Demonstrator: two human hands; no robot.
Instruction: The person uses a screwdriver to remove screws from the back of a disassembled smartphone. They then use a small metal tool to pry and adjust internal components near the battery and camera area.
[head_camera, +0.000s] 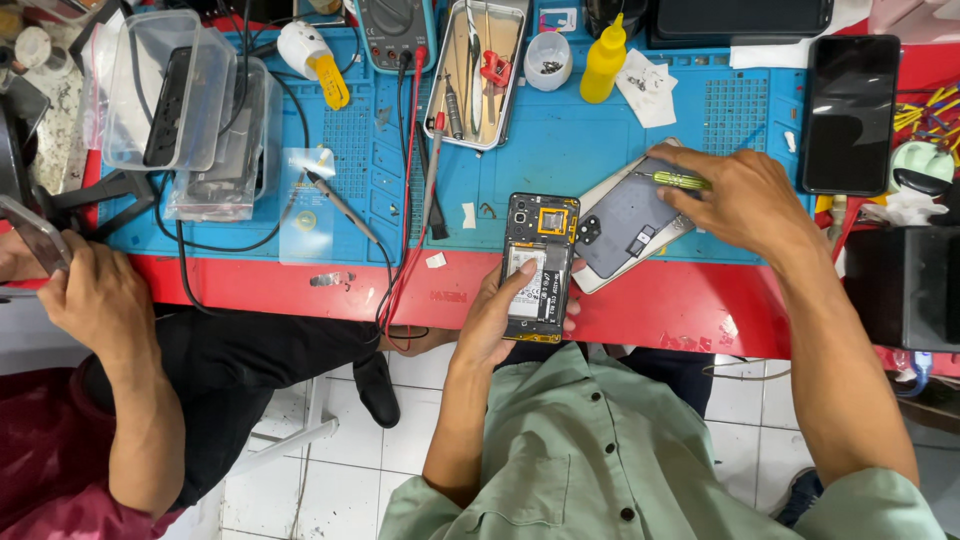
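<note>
My left hand (495, 320) grips an opened phone (538, 265) with its back removed, battery and circuit board showing, held upright over the red table edge. My right hand (745, 200) rests on the blue mat to the right, fingers closed around a small screwdriver with a yellow-green handle (680, 180). The screwdriver lies across a grey phone back cover (625, 220), which sits on a pale flat panel just right of the opened phone.
A blue work mat (560, 150) carries a metal tool tray (478, 70), yellow squeeze bottle (603, 62), multimeter (392, 30) with red leads, and clear plastic boxes (165, 90). A black phone (850, 115) lies far right. Another person's hand (95, 295) holds a phone at left.
</note>
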